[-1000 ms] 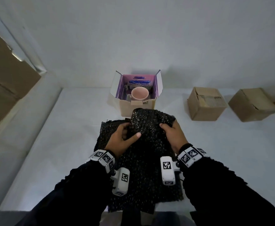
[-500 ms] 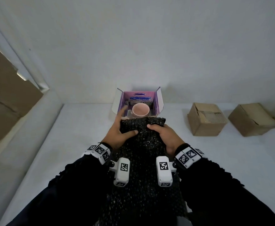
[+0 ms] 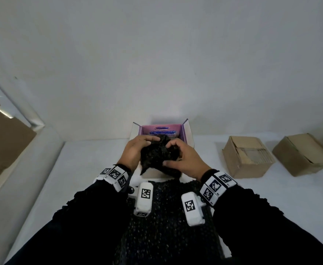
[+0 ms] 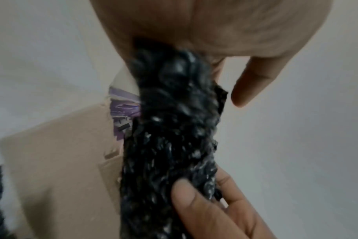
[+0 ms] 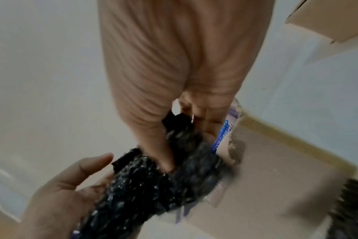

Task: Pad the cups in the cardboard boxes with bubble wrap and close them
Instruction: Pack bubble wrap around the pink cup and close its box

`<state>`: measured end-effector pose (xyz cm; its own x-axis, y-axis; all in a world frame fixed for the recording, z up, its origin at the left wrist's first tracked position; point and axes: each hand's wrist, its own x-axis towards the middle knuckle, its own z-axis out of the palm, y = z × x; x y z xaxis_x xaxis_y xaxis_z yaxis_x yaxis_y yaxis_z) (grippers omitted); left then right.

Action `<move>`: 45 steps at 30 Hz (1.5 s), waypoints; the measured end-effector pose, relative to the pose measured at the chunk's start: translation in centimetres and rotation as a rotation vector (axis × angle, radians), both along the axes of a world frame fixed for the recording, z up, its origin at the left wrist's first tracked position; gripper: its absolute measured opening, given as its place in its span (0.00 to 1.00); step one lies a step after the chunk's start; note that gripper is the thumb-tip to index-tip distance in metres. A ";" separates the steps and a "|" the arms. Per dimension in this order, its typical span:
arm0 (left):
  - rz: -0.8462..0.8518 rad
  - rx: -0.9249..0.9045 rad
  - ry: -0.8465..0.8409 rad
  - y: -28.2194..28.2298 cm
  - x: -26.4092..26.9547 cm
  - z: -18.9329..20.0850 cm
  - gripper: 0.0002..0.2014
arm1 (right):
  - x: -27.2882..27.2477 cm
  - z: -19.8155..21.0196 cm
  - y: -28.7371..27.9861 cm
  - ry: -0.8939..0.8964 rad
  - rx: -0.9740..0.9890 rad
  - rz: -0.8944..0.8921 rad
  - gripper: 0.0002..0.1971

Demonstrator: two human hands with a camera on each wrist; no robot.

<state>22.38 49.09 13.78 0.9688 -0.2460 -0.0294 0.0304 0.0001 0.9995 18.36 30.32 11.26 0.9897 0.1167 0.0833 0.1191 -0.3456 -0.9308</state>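
The crumpled wad of black bubble wrap [image 3: 159,153] is now sitting over the mouth of the open cardboard box with the purple printed lining [image 3: 188,134], where half a second ago it was being carried just in front of the box with the pink cup showing behind it. In the head view the cup is no longer showing; the wad and both hands are covering it. The left hand [image 3: 135,150] is cupping the wad from its side with fingers curled over the top, and the right hand [image 3: 183,159] is clamping it from the other side, thumb tucked under. More black bubble wrap sheet [image 3: 166,226] is lying on the white worktop [image 3: 80,169] beneath the forearms. Two closed brown cardboard boxes [image 3: 247,156] are standing well apart to the right.

In the left wrist view, the wad [image 4: 174,129] is hanging as a bunched column against the box's tan wall [image 4: 57,161], the left hand [image 4: 225,29] gripping its top and the right hand's fingers [image 4: 204,207] pinching it lower down.

In the right wrist view, blurred by motion, the right hand [image 5: 174,72] is driving its fingers into the wrap [image 5: 153,186] at the box's edge [image 5: 276,161], with the left hand [image 5: 61,194] holding the trailing part.

By my reading, the padding is going in; the flaps are not yet closed.
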 end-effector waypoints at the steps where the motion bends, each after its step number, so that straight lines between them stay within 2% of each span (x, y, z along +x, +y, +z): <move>1: 0.003 0.063 -0.059 0.0 0.9 0.0 0.14 | 1.1 -0.1 -0.4 -0.051 -0.049 -0.030 0.18; 4: 0.022 0.439 -0.462 0.6 3.6 -0.6 0.14 | 3.9 0.8 -1.2 -0.183 -0.147 -0.127 0.16; 7: 0.023 0.692 -0.702 0.8 6.1 -1.5 0.11 | 6.7 1.4 -1.0 -0.308 -0.273 -0.236 0.17; 11: -0.048 0.953 -0.754 0.0 8.0 -2.3 0.13 | 9.7 1.0 0.6 -0.455 -0.561 -0.298 0.15; 14: -0.045 1.197 -0.740 0.1 9.0 -3.5 0.15 | 11.1 0.1 1.9 -0.420 -0.766 -0.229 0.11; 17: -0.049 1.413 -0.759 0.8 9.3 -5.1 0.14 | 12.1 -1.7 2.5 -0.346 -0.825 -0.110 0.11; 22: -0.050 1.515 -0.738 1.3 9.1 -6.2 0.18 | 12.7 -4.2 2.7 -0.188 -0.831 0.052 0.14; 26: -0.148 1.613 -0.717 1.0 8.8 -5.7 0.13 | 12.9 -4.6 2.6 -0.069 -0.744 0.100 0.13; 28: -0.155 1.634 -0.698 0.8 8.8 -5.8 0.15 | 13.0 -4.7 2.6 -0.016 -0.801 0.127 0.12; 30: -0.155 1.630 -0.694 0.7 8.9 -5.8 0.16 | 13.1 -5.0 2.5 0.024 -0.940 0.132 0.16; 33: -0.197 1.651 -0.632 0.6 8.9 -5.9 0.16 | 12.9 -4.9 2.6 0.027 -1.030 0.114 0.27; 38: -0.247 1.719 -0.614 0.2 8.7 -6.0 0.14 | 12.4 -4.4 2.7 0.083 -1.051 0.139 0.22; 45: -0.236 1.693 -0.579 0.3 7.4 -4.5 0.12 | 11.3 -2.2 1.4 -0.018 -0.826 0.048 0.18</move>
<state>29.76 49.41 9.25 0.8991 -0.4311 -0.0751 -0.4370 -0.8757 -0.2054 29.69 31.74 9.11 0.9813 0.1896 -0.0325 0.1636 -0.9117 -0.3769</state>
